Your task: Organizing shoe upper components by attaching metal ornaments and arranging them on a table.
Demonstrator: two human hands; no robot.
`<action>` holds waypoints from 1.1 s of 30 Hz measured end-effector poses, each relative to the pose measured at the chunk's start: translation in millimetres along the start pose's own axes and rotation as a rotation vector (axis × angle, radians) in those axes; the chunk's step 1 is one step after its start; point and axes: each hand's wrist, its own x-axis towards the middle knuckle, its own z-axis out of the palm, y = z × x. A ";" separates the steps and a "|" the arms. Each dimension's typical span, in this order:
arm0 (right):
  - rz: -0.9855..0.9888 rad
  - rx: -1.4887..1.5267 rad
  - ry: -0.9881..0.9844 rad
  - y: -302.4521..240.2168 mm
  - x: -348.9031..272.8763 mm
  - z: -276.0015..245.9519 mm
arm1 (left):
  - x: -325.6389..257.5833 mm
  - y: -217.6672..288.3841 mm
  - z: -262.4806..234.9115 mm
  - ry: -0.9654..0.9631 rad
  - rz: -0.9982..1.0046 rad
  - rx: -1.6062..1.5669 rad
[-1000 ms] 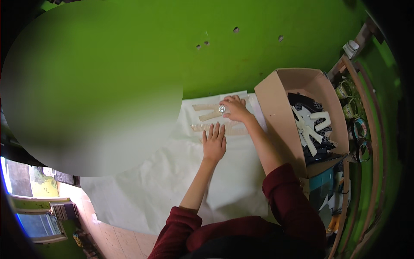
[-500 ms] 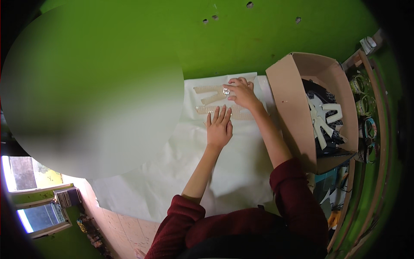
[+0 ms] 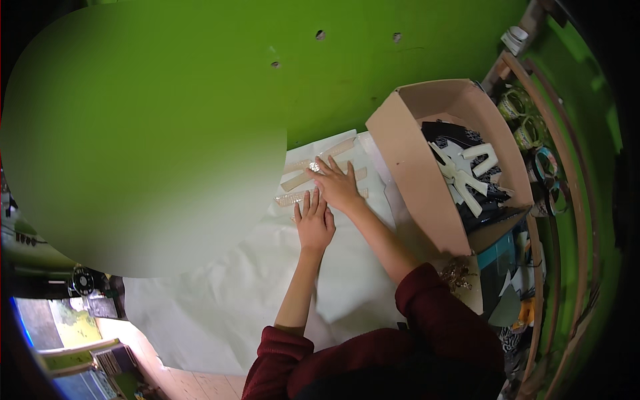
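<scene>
Several pale tan strips (image 3: pixel 319 162) lie side by side on a large white paper sheet (image 3: pixel 220 293) spread over a green table (image 3: pixel 347 87). My right hand (image 3: pixel 339 184) rests flat on the strips, fingers spread, next to a small shiny object (image 3: pixel 313 167) at its fingertips. My left hand (image 3: pixel 314 222) lies flat on the paper just below the strips, fingers together, its fingertips at the lowest strip. Neither hand grips anything. Both sleeves are dark red.
An open cardboard box (image 3: pixel 407 167) stands to the right, holding dark fabric and white cut-out shapes (image 3: pixel 467 175). Beyond it is a wooden rack (image 3: pixel 560 193) with rolls of tape. A large blurred patch covers the left. Wooden floor shows at the lower left.
The view has shifted a little. Both hands stay flat on the strips and paper; the left hand has edged up closer to the right hand.
</scene>
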 end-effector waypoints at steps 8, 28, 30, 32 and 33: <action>0.143 -0.114 -0.238 -23.8 14.2 -21.9 | 3.1 -1.5 0.0 0.009 0.043 0.043; 0.121 0.683 0.386 -25.5 -251.9 -35.6 | -80.3 88.8 -42.7 -0.164 0.012 -0.167; 0.159 0.658 0.407 -31.3 -279.8 -35.2 | -118.1 104.2 -46.4 -0.206 0.060 -0.201; 0.191 0.619 0.478 -31.1 -301.2 -42.6 | -143.9 121.9 -51.2 -0.253 0.095 -0.220; 0.187 0.609 0.487 -30.5 -309.6 -47.2 | -151.6 132.4 -55.4 -0.260 0.146 -0.226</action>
